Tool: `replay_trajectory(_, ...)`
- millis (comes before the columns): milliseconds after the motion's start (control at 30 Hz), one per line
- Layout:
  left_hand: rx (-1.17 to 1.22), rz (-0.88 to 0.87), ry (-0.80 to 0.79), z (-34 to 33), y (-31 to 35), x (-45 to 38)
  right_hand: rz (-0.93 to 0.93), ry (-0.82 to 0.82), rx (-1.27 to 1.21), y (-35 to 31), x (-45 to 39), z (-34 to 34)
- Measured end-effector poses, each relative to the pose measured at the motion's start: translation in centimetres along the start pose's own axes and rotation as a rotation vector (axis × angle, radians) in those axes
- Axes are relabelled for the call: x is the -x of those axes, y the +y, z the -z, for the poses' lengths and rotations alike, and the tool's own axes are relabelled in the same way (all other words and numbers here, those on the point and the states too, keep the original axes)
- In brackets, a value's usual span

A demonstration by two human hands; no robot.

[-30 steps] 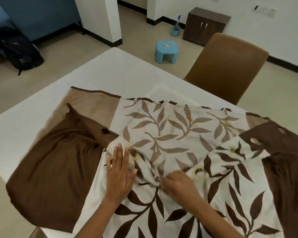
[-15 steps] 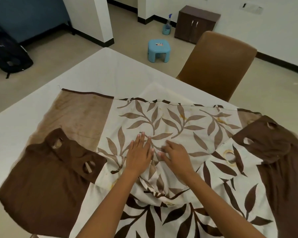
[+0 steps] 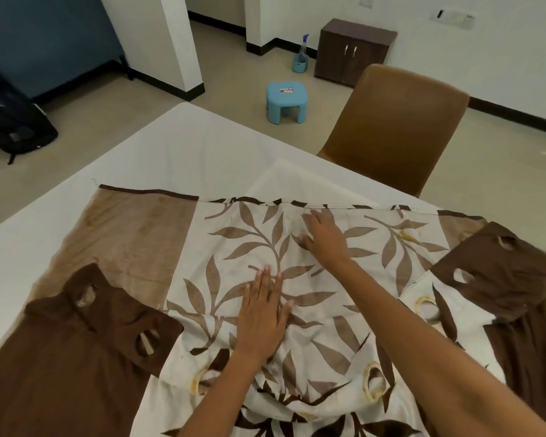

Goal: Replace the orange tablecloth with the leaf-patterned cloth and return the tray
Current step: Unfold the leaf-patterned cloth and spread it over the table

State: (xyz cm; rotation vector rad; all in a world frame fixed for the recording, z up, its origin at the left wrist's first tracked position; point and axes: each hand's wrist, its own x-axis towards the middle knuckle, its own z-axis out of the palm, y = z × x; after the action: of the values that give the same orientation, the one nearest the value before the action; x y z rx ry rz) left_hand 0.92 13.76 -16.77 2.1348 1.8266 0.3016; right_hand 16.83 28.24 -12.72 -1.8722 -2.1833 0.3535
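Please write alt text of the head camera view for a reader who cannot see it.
Two bare hands, left hand and right hand, press flat on a leaf-patterned cloth spread over a white table. A brown chair stands beyond it.

light: dim, even, warm | shadows: soft | focus: slightly soft (compressed) | edges: wide-angle bowing

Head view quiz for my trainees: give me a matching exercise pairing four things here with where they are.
Things:
1. left hand
2. right hand
3. blue stool
4. brown chair

Places:
A. on the floor beyond the table
B. flat on the leaf-patterned cloth, nearer the person
C. pushed up to the table's far edge
D. on the cloth near its far hem

Pairs: 1-B, 2-D, 3-A, 4-C
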Motion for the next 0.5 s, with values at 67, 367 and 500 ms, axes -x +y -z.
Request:
replay_trajectory(67, 0.003, -0.003, 0.027, -0.5, -0.2, 0.1, 0.035, -0.048, 0.089, -0.4, -2.1, -0.3)
replay_trajectory(367, -0.021, -0.010, 0.068, -1.1, -0.1, 0.2, 0.051, -0.222, 0.044, -0.6, -5.2, -0.3)
replay_trajectory(500, -0.010, -0.008, 0.097, -0.6, 0.2, 0.3, 0.167, -0.104, 0.255, -1.1, -5.7, 1.1)
